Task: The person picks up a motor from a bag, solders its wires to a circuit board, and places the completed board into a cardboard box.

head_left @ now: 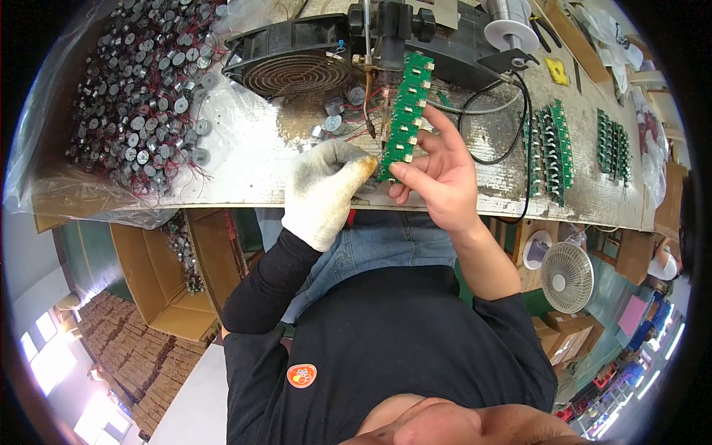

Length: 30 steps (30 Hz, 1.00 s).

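A long green circuit board strip (409, 111) with a row of small white connectors stands tilted over the bench edge. My bare right hand (443, 174) grips its right side near the lower end, thumb in front and fingers behind. In a white work glove with a stained fingertip, my left hand (324, 184) is closed at the strip's lower left corner. Whatever its fingers pinch is hidden. Just above the glove, the dark tip of a soldering iron (370, 122) points down beside the board. A few loose round metal motors (334, 123) lie behind the left hand.
Many small motors with red wires (148, 111) are heaped on plastic at left. A black fan (297, 70) stands at the back, near a solder wire spool (510, 30). Finished-looking board strips (552, 152) stand at right beside a black cable (528, 148). A cardboard box (159, 259) sits below.
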### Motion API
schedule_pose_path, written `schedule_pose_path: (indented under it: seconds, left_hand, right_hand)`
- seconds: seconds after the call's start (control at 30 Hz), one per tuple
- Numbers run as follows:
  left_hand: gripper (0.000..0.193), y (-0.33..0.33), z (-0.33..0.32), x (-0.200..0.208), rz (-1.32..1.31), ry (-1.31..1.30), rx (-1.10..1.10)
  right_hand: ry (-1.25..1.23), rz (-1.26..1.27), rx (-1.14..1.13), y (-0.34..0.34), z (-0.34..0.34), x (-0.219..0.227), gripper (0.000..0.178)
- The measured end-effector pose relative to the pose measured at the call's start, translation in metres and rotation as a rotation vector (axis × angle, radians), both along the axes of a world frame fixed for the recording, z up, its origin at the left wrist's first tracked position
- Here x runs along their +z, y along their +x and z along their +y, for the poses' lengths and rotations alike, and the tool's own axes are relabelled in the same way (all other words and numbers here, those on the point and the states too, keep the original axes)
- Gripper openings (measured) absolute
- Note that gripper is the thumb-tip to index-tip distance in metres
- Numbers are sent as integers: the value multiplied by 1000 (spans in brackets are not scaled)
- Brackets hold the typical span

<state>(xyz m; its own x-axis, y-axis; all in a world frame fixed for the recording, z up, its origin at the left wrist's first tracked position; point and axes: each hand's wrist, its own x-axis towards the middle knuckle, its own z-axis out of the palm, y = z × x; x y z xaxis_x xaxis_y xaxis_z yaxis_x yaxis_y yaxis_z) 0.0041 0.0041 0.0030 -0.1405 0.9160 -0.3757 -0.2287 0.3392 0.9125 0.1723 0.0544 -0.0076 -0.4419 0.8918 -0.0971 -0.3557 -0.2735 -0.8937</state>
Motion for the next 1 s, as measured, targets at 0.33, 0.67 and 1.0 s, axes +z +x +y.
schedule_pose_path:
  seconds: [0.33,0.67,1.0]
  left_hand:
    - [15,-4,1,6,-1,-4,-10]
    - [14,0,1,6,-76,-43,12]
    - [14,-4,-1,-4,-26,12,8]
  right_hand:
    - [-9,-4,19,-2,1,4,73]
    - [10,-28,20,1,0,3,73]
    - [-2,-46,17,0,-2,0,74]
